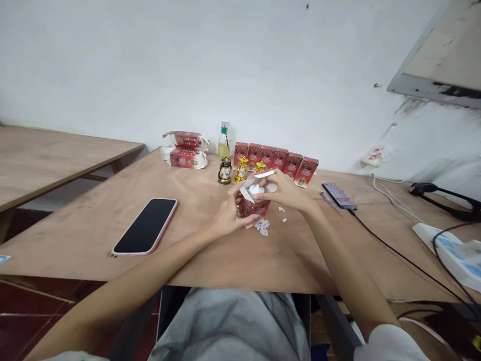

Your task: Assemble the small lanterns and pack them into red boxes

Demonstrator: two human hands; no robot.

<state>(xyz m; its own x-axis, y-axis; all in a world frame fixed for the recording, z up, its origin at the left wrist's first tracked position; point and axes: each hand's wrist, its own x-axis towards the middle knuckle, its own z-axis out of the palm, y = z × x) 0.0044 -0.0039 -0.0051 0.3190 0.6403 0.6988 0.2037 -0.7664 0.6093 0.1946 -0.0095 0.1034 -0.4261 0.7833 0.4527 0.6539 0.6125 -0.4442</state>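
In the middle of the table, my left hand [228, 214] grips a small red printed box [251, 210] from its left side, thumb across the front. The top of the box stands open, with its white-lined flap raised. A white rounded object [256, 189] shows in the opening; its full shape is hidden. My right hand [282, 191] is closed around the upper right edge of the box, fingers at the flap and beside the white object. Just behind the box are a bronze-coloured mini lantern [224, 172], a gold lantern [241, 170] and another gold lantern [260, 166], partly covered.
Small white paper pieces [263, 227] lie in front of the box. Several closed red boxes [278, 159] stand behind; opened boxes [188, 158] lie left of a bottle [224, 145]. A phone [146, 226], a cabled phone [340, 195], a screwdriver [331, 204] and a power strip [449, 250] flank my arms.
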